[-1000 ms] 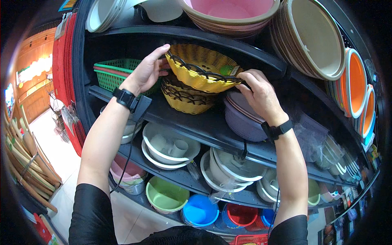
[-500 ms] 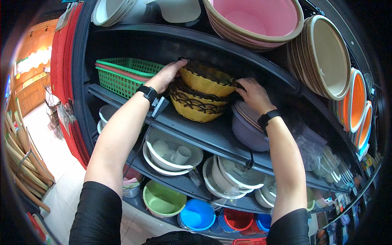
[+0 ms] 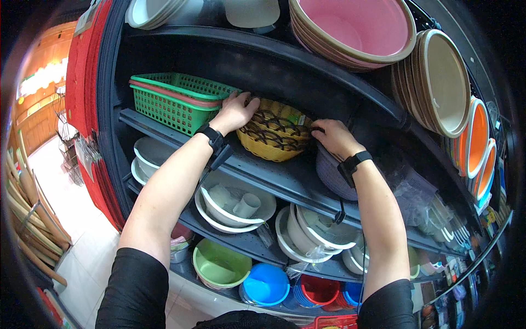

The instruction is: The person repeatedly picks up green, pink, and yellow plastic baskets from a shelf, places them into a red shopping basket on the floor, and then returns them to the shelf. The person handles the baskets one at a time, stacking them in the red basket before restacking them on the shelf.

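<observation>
A stack of yellow woven baskets [image 3: 272, 147] with dark brown braided trim sits on the middle shelf between my two hands. The top basket is nested down in the rest, and a small green tag shows inside it. My left hand [image 3: 236, 114] has its fingers bent round the left end of the rim, close beside a green plastic basket [image 3: 167, 109]. At the right end my right hand [image 3: 335, 139] pinches the rim between thumb and fingers. Below that hand is a purple woven basket [image 3: 334, 176], partly covered by my wrist.
White basins [image 3: 233, 205] fill the shelf below, with a green tub [image 3: 219, 263] and a blue bucket [image 3: 265, 286] lower down. Overhead, pink tubs [image 3: 356, 27] jut from the upper shelf. Beige basins [image 3: 445, 82] stand on edge at right. Red mats [image 3: 82, 98] hang at left.
The top yellow basket has gone down from above the stack into it, both hands lowering with it. The view has shifted slightly.
</observation>
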Tool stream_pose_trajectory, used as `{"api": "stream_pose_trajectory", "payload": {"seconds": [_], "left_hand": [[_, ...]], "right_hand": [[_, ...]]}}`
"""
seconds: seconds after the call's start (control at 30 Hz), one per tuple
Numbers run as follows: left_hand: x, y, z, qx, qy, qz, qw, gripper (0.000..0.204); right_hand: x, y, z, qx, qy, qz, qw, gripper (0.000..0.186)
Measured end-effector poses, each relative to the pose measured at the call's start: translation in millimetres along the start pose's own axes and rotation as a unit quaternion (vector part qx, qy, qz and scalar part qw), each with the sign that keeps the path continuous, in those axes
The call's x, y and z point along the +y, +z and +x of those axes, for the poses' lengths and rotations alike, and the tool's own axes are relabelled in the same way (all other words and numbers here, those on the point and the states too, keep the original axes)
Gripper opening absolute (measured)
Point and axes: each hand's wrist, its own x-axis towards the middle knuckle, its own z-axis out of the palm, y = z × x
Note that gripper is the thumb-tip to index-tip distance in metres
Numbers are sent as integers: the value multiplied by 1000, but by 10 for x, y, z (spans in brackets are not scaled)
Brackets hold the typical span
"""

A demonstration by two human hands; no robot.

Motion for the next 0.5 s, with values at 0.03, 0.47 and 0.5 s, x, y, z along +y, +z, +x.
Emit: {"api": "stream_pose_trajectory", "payload": {"seconds": [0.03,0.47,0.5], "left_hand": [[1,4,-44,2,4,-35,999,73],[278,-240,-488,8,-22,-112,993,77],[313,-241,-546,19,-1,-125,992,74]], "right_hand": [[12,9,0,5,0,-7,1000,34],[-108,28,-134,138,-24,55,989,28],[-103,9,-168,168,-31,66,983,27]]}}
